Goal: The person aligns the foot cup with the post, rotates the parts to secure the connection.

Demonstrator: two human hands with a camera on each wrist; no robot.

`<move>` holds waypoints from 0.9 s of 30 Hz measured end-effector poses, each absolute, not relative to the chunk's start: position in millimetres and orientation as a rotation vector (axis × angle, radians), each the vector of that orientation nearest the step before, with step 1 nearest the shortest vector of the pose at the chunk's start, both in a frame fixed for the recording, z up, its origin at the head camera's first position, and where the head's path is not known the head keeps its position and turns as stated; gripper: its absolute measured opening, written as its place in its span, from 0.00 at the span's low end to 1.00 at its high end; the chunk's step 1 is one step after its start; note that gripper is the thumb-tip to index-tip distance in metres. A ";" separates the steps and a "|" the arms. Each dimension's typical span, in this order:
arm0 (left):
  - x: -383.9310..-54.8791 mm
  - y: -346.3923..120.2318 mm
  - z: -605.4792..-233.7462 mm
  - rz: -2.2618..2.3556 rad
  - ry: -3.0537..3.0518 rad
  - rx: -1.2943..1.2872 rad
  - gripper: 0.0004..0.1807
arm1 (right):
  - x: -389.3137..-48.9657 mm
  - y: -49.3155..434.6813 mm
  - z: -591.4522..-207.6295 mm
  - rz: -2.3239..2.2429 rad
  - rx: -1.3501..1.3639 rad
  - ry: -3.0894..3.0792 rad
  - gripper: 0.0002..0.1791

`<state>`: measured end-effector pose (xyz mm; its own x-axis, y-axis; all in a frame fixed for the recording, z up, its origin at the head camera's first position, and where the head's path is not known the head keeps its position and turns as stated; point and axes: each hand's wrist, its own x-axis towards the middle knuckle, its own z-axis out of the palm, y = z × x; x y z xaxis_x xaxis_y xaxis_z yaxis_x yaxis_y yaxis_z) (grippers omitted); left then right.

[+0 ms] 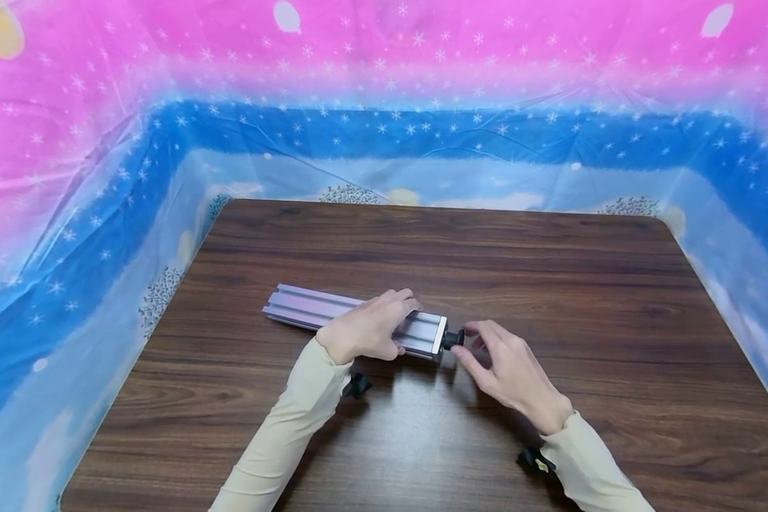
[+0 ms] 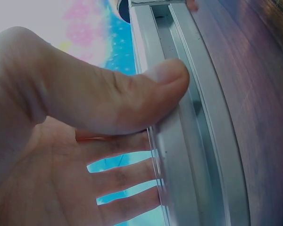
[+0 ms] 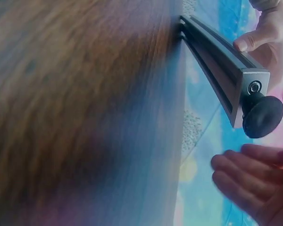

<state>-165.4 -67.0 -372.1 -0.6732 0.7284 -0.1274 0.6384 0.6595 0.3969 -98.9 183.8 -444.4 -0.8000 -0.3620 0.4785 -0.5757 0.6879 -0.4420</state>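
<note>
A long silver aluminium profile (image 1: pixel 320 304) with grooves along its faces lies slantwise over the table. My left hand (image 1: pixel 370 326) grips it nearer its right end; in the left wrist view the thumb (image 2: pixel 165 80) lies across one grooved face and the fingers reach the opposite side. A metal end plate (image 3: pixel 255 75) with a bolt caps the right end, and a round black knob (image 3: pixel 263 117) sticks out from it. Around that knob my right hand (image 1: pixel 508 366) is held with thumb and fingers apart. A gap shows between fingers and knob in the right wrist view.
The brown wood-grain table (image 1: pixel 422 249) spreads under both hands. A pink and blue patterned cloth (image 1: pixel 384 131) hangs behind it and along both sides. Black wrist devices (image 1: pixel 357 386) sit under both cuffs.
</note>
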 end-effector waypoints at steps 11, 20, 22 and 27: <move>-166.8 -66.7 -371.0 0.483 2.589 1.066 0.30 | -100.9 186.0 -440.4 0.761 1.005 -2.369 0.31; -166.2 -65.8 -371.1 0.476 2.598 1.067 0.31 | -101.4 187.4 -444.1 0.766 0.932 -2.379 0.26; -166.2 -65.8 -371.0 0.473 2.599 1.072 0.31 | -101.7 187.1 -445.2 0.762 0.902 -2.389 0.24; -166.4 -66.1 -370.5 0.481 2.600 1.084 0.31 | -103.1 185.4 -448.0 0.748 0.831 -2.428 0.18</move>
<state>-166.4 -66.1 -370.5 -0.6778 0.7237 -0.1297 0.6294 0.6623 0.4065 -103.1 185.4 -448.0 -0.7091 -0.4079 0.5752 -0.6608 0.6690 -0.3401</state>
